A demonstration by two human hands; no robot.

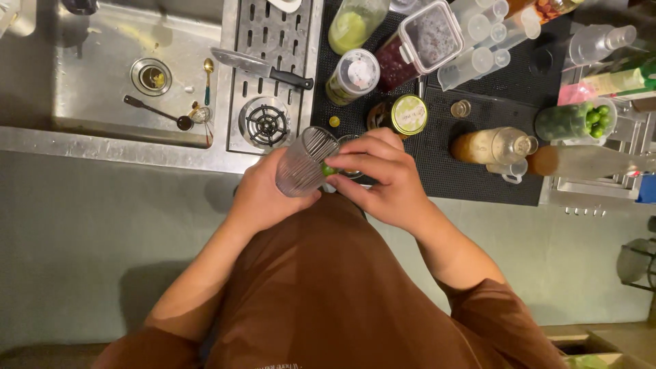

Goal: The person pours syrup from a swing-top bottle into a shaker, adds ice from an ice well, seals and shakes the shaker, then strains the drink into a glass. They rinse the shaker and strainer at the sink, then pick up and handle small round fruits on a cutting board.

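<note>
**Glass and small green fruit held above the worktop edge**

We hold a ribbed clear glass (304, 162) in our left hand (263, 198), the grip closed around its side, with the glass tilted so that its mouth faces up and to the right. Our right hand (383, 181) sits just beside the glass mouth, its fingertips pinched on a small green fruit (329, 169) that touches or nearly touches the rim. Both hands hover over the near edge of the black mat (471, 171) on the worktop.

Just beyond our right hand stands a jar with a pale green lid (408, 114). Farther back we see a round tub with a white lid (354, 75) and a clear box of dark red contents (418, 42). To the right lie two bottles on their sides (492, 145), and a tub of small green fruits (577, 121) sits near them.

To the left, a knife (261, 67) rests on the slotted drain rack (273, 41), and beyond that the sink (102, 102) holds a long dark spoon (157, 113) and a small gold spoon (208, 76).
</note>
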